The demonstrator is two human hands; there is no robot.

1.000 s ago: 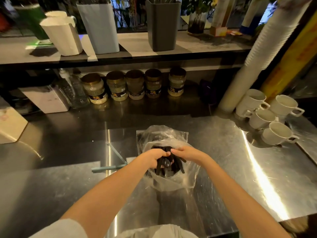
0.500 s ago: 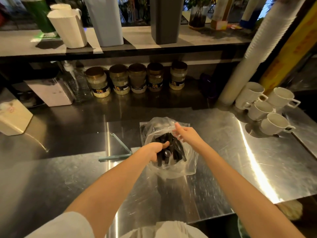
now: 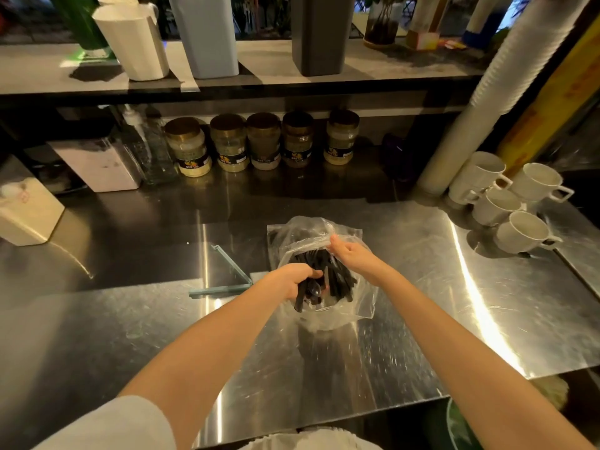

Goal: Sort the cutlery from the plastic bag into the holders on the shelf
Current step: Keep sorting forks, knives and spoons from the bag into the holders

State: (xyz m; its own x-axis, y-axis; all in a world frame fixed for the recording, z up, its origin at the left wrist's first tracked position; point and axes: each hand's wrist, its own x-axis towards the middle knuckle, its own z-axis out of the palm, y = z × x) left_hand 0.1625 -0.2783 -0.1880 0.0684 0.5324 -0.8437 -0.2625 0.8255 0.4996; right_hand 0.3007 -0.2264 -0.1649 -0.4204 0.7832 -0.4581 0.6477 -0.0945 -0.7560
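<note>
The clear plastic bag [image 3: 363,308] sits in the middle of the stainless steel counter [image 3: 438,319]. Inside it, the left hand [image 3: 293,279] grips a bundle of black plastic cutlery [image 3: 339,276], while the right hand [image 3: 352,256] pinches the bag's far rim.

The plastic bag [image 3: 358,308] lies on the surface [image 3: 422,336] with the cutlery [image 3: 339,277] in it, the left hand [image 3: 289,280] at its mouth and the right hand [image 3: 352,258] at its far rim. Beyond both hands, jars [image 3: 263,141] stand under the shelf [image 3: 389,69] carrying the holders [image 3: 207,37]. Mugs [image 3: 519,232] lie right of the right hand.
</note>
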